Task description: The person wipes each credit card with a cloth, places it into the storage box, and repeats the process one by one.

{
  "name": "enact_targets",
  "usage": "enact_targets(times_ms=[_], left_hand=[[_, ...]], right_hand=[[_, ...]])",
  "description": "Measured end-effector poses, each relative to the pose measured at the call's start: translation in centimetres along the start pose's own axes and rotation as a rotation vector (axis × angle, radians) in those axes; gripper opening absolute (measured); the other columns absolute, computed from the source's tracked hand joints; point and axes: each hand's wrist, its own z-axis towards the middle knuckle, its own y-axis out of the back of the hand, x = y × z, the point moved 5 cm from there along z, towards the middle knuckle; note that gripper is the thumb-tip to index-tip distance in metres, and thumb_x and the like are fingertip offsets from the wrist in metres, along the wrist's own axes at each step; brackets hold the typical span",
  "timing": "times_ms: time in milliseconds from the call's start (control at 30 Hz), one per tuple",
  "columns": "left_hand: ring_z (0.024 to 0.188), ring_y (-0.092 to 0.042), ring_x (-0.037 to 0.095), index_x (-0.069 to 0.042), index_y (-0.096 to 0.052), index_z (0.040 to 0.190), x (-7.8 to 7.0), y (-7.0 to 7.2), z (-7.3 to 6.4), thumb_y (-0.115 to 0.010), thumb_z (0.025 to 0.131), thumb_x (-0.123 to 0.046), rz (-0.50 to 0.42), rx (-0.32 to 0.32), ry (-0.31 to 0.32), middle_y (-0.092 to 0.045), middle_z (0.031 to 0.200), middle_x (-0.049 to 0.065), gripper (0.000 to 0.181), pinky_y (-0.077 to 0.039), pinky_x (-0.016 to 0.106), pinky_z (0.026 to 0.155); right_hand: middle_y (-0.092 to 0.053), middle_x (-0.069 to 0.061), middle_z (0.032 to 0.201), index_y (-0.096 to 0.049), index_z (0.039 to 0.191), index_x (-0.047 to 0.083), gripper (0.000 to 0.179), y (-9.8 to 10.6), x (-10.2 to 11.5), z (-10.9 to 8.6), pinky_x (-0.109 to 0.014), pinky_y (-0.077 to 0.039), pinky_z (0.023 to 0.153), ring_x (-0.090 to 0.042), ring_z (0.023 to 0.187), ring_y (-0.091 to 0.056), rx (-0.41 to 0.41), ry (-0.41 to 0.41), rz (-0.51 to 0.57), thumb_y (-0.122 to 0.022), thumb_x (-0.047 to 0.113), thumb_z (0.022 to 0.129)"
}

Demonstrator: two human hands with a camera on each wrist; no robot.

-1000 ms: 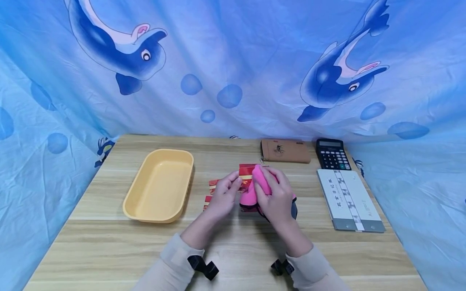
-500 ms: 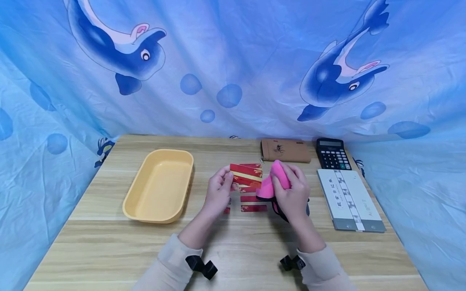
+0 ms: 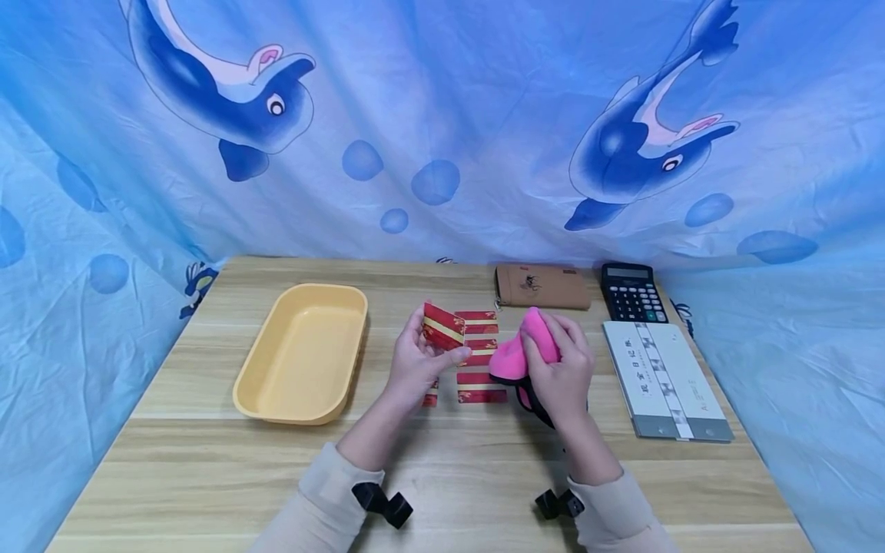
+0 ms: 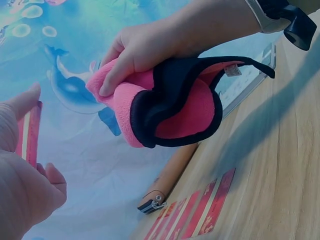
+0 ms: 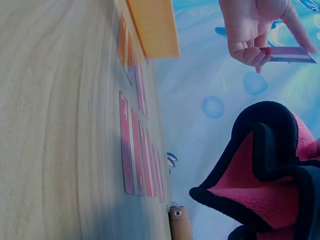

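My left hand (image 3: pixel 413 365) holds a red card with a gold stripe (image 3: pixel 442 326), tilted, above the table; in the right wrist view the card (image 5: pixel 290 54) shows nearly edge-on. My right hand (image 3: pixel 563 372) grips a bunched pink fleecy cloth with black edging (image 3: pixel 512 359). The left wrist view shows the cloth (image 4: pixel 190 115) folded over, with a small white tag inside, hanging apart from the card. Several similar red cards lie flat on the table between and below the hands, one of them (image 3: pixel 482 388) nearest me. My left hand partly covers another card (image 3: pixel 430 395).
A yellow plastic tray (image 3: pixel 300 407) stands to the left. At the back lies a brown wallet (image 3: pixel 542 287) with a zip. A black calculator (image 3: pixel 631 296) and a grey-white notebook (image 3: pixel 667 380) sit at the right edge. A blue dolphin curtain (image 3: pixel 442 115) hangs behind.
The cloth has come away from the card and moved right with my right hand. My left hand has moved slightly left and tilted the card. More cards on the table are uncovered.
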Motion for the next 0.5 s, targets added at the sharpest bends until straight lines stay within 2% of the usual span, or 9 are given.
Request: enact_targets(times_ms=[67, 133, 200, 333, 433, 500], left_hand=[[0.123, -0.056, 0.024, -0.004, -0.030, 0.156, -0.02, -0.05, -0.11, -0.076, 0.082, 0.001, -0.028, 0.015, 0.009, -0.051, 0.139, 0.017, 0.088, -0.053, 0.026, 0.098], [0.120, -0.055, 0.023, 0.001, -0.026, 0.157, -0.08, -0.16, -0.15, -0.067, 0.086, -0.005, -0.051, 0.044, 0.000, -0.047, 0.141, 0.020, 0.083, -0.052, 0.022, 0.095], [0.118, -0.055, 0.023, 0.007, -0.029, 0.154, -0.22, -0.34, -0.18, -0.055, 0.090, -0.013, -0.068, 0.082, -0.023, -0.045, 0.142, 0.023, 0.072, -0.052, 0.021, 0.089], [0.111, -0.062, 0.026, 0.011, -0.042, 0.143, -0.34, -0.53, -0.11, -0.030, 0.100, -0.032, -0.059, 0.141, -0.057, -0.051, 0.142, 0.025, 0.062, -0.052, 0.027, 0.078], [0.098, -0.070, 0.022, 0.012, -0.048, 0.136, -0.19, -0.11, -0.01, -0.014, 0.104, -0.034, -0.065, 0.093, -0.032, -0.061, 0.133, 0.028, 0.065, -0.055, 0.032, 0.078], [0.085, -0.071, 0.020, 0.014, -0.051, 0.129, -0.12, 0.38, 0.12, -0.011, 0.107, -0.029, -0.052, 0.040, -0.026, -0.065, 0.122, 0.032, 0.063, -0.057, 0.033, 0.078]], right_hand=[[-0.068, -0.016, 0.117, -0.073, 0.121, 0.001, 0.038, 0.00, -0.04, -0.02, -0.013, -0.048, 0.090, -0.028, 0.103, -0.066, 0.001, -0.001, 0.003, -0.081, 0.007, 0.085], [-0.068, -0.016, 0.116, -0.073, 0.121, 0.001, 0.038, 0.03, -0.04, 0.01, -0.013, -0.048, 0.089, -0.028, 0.102, -0.066, -0.004, -0.001, 0.012, -0.081, 0.007, 0.084], [-0.068, -0.016, 0.116, -0.073, 0.121, 0.001, 0.038, 0.09, -0.02, 0.05, -0.013, -0.049, 0.089, -0.028, 0.102, -0.066, -0.007, -0.003, 0.025, -0.082, 0.006, 0.084], [-0.068, -0.016, 0.116, -0.073, 0.120, 0.000, 0.038, 0.26, 0.00, 0.13, -0.013, -0.049, 0.088, -0.028, 0.103, -0.065, -0.010, -0.015, 0.039, -0.082, 0.007, 0.084], [-0.068, -0.016, 0.115, -0.073, 0.120, 0.000, 0.038, 0.28, 0.00, 0.14, -0.012, -0.049, 0.086, -0.027, 0.102, -0.065, 0.001, -0.023, 0.037, -0.083, 0.007, 0.083], [-0.068, -0.016, 0.114, -0.073, 0.119, 0.000, 0.038, 0.24, 0.04, 0.13, -0.012, -0.049, 0.084, -0.028, 0.100, -0.066, 0.007, -0.024, 0.042, -0.083, 0.006, 0.082]])
